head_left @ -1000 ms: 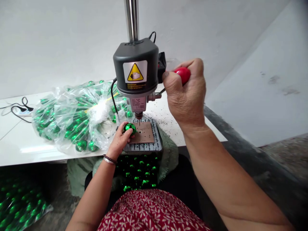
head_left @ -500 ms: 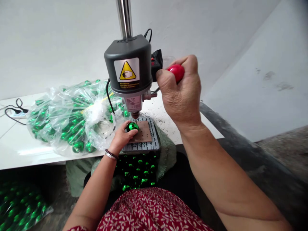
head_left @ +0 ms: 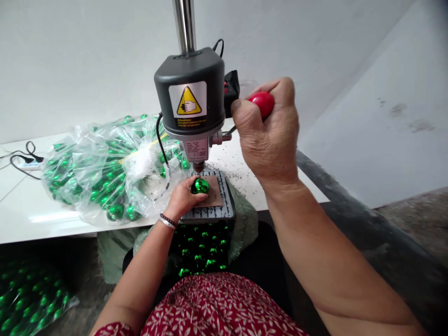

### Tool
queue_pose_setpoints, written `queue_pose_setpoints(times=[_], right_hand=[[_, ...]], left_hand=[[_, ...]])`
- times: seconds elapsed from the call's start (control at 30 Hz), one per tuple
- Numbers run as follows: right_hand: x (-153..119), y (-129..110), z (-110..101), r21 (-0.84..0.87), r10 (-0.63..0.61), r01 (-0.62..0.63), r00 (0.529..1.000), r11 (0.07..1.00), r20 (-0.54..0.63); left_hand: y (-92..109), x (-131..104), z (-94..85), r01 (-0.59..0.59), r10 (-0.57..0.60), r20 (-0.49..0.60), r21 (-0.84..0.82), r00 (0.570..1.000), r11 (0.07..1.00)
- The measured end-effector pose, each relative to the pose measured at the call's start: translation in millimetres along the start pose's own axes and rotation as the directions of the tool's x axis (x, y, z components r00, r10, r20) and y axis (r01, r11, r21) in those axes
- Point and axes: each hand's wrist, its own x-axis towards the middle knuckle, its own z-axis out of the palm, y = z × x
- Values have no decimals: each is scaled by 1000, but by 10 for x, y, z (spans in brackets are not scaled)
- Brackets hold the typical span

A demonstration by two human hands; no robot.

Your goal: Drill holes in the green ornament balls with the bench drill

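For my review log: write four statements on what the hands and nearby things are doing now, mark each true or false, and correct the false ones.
1. The left hand holds a shiny green ball beneath the dark grey drill press head. True.
2. The right hand hangs free. False: it grips a smooth red knob.
3. A clear plastic bag of green balls lies on the white tabletop. True.
4. The shiny green ball is in the right hand. False: the left has it.

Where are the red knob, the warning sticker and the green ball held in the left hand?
Red knob (head_left: 263, 103): head view, on its exposed middle.
Warning sticker (head_left: 188, 103): head view, inside its printed triangle.
Green ball (head_left: 200, 186): head view, on its shiny upper surface.
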Motion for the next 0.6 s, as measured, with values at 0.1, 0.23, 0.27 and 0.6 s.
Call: queue_pose_setpoints(times=[0.1, 0.23, 0.27, 0.6], right_hand=[[-3, -25, -3, 15, 10, -10, 1000, 1000, -9], [-45, -69, -18, -27, -12, 10, 996, 1000, -85], [-65, -75, -25, -43, -23, 19, 994, 999, -108], [-299, -89, -146, -288, -20, 3, 998, 957, -57]], left_hand=[[-33, 4, 27, 26, -27, 33, 18, 999, 999], [-84, 7, 56, 36, -36, 43, 2, 998, 999], [-93, 6, 61, 40, -40, 41, -4, 998, 999], [-101, -23, 89, 24, -25, 30, 26, 999, 999]])
